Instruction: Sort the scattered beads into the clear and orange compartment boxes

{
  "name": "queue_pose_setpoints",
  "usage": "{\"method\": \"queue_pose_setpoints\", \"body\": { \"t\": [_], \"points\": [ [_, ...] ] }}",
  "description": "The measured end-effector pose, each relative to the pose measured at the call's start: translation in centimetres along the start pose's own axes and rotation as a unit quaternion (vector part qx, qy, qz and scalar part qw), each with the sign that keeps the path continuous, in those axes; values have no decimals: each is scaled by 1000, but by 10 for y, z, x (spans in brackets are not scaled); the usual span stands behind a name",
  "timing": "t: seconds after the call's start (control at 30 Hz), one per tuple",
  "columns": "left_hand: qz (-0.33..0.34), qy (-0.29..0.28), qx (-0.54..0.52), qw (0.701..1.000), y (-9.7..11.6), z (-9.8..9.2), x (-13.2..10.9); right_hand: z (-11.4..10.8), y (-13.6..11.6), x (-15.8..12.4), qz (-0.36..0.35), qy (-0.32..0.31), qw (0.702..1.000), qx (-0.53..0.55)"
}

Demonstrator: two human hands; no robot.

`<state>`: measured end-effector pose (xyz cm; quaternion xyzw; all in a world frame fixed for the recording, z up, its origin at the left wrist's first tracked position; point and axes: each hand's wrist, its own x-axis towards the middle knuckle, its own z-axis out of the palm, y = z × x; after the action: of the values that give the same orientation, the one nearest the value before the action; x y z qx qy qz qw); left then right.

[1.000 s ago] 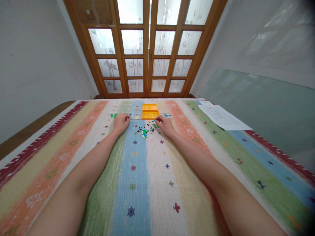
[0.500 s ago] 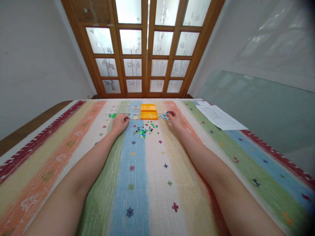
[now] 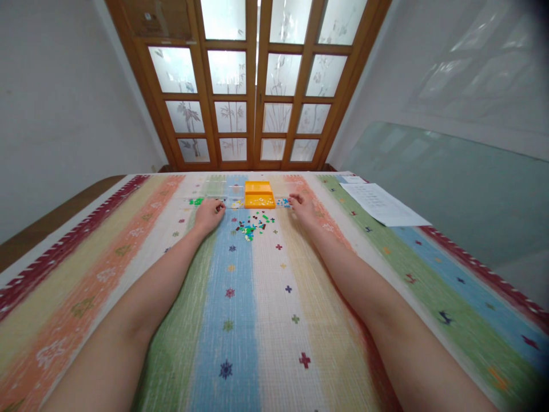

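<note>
Toward the far edge of one cloth-covered table we count one left hand, one right hand, one open orange box, clear boxes too faint to number, one heap of small pieces, uncountably many, and, by the right edge, one large paper sheet.

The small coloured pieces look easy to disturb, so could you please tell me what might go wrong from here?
The right hand is close beside the blue pieces, so it might scatter them. The orange box stands open, so a bump could spill the pale pieces inside. The mixed pile lies loose on the tablecloth, so a tug on the cloth could spread it.
</note>
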<state>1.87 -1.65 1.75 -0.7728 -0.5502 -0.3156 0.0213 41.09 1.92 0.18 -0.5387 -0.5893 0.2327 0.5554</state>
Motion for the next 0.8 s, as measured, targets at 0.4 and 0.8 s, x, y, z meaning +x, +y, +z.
{"method": "queue_pose_setpoints", "body": {
  "t": [0.4,0.8],
  "points": [
    [10,-10,4,1000,-2,1,0,34,-56,-50,-280,-265,906,-175],
    [3,-19,7,1000,3,-2,-1,37,-56,-52,-293,-286,890,-200]
  ]
}}
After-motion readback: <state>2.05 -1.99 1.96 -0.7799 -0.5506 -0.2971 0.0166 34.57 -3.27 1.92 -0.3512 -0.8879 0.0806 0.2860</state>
